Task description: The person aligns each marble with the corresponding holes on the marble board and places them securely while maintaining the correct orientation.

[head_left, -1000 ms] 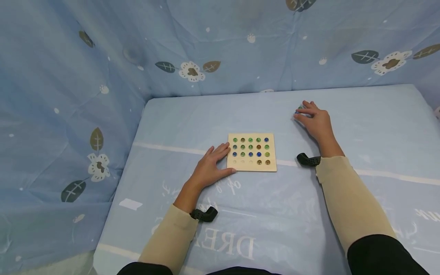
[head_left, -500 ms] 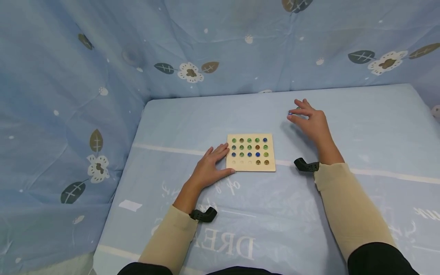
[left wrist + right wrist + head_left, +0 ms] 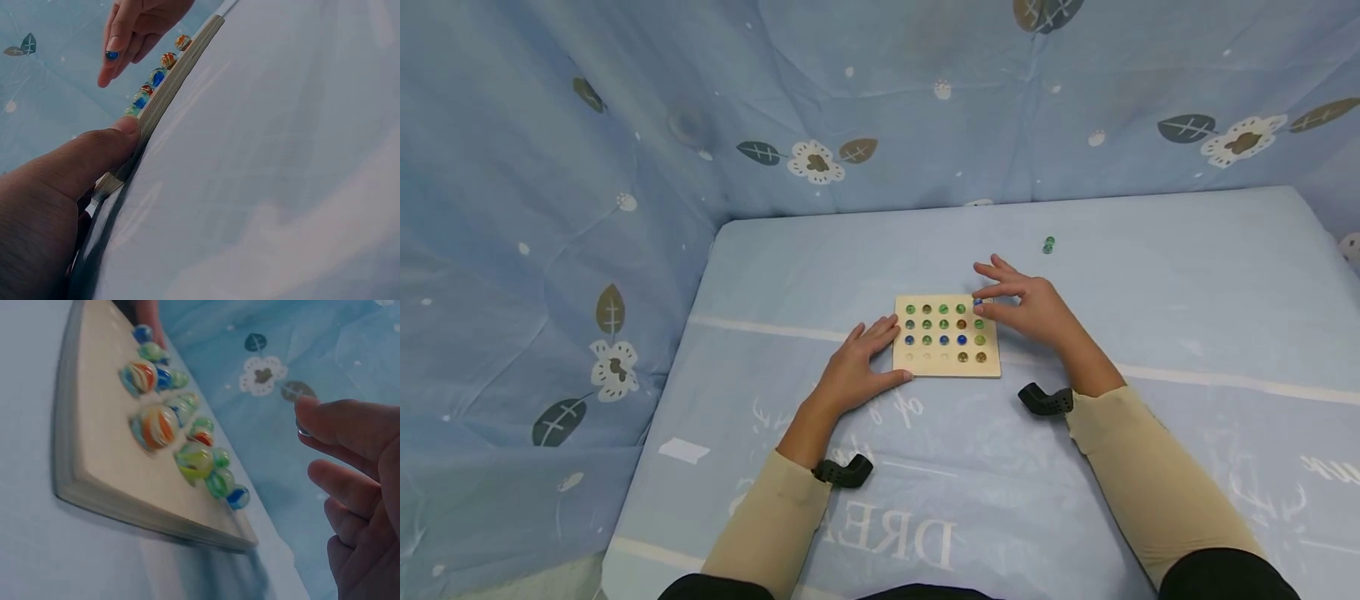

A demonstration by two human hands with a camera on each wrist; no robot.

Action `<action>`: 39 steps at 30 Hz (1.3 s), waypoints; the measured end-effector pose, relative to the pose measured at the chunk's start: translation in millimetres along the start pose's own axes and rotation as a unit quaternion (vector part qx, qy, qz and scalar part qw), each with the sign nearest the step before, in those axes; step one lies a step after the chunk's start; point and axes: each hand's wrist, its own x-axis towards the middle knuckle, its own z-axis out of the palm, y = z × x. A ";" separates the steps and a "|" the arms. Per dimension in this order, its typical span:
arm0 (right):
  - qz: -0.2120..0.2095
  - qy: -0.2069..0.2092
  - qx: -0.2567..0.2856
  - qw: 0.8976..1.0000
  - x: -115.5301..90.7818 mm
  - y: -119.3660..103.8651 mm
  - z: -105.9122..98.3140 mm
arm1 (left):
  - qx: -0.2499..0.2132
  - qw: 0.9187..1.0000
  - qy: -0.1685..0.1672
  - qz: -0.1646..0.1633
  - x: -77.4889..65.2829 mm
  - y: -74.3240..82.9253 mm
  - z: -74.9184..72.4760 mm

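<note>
A wooden board (image 3: 947, 372) on the table holds rows of coloured glass marbles; three hollows at the left of its near row are bare. My left hand (image 3: 859, 362) rests at its near left corner, straight fingers along the left side and thumb (image 3: 128, 125) against the near edge. Between thumb and index finger my right hand (image 3: 1028, 307) pinches a blue marble (image 3: 112, 55), the other fingers spread. That hand is above the board's far right corner in the head view. Only a sliver of the marble shows in the right wrist view.
Two green marbles (image 3: 1048, 245) lie farther back on the table, right of the board. Blue patterned cloth (image 3: 880, 100) hangs behind the table and along its left side. A pale patch (image 3: 684, 450) is at the table's left.
My right hand has brought the blue marble left and nearer, from the loose marbles at the back to the board. Two green marbles are now uncovered there. The left hand stays put.
</note>
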 end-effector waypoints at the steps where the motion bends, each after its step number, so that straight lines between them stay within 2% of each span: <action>1: -0.008 -0.008 0.000 1.000 -0.9 -0.8 2.4 | 0.000 1.000 0.000 -0.001 -0.3 0.4 -0.2; 11: -0.064 -0.089 -0.004 0.994 -5.6 -6.5 16.3 | 0.006 1.000 -0.006 0.001 0.7 2.2 -1.1; 20: -0.118 -0.133 -0.039 0.983 -4.4 -11.1 26.8 | 0.010 1.000 -0.011 0.004 2.1 2.5 -4.4; 29: -0.134 -0.151 -0.050 0.978 -6.4 -13.8 37.2 | 0.010 1.000 -0.013 0.001 1.8 3.0 -4.9; 39: -0.153 -0.162 -0.089 0.971 -5.7 -14.6 42.1 | 0.006 1.000 -0.013 -0.006 2.5 1.3 -3.0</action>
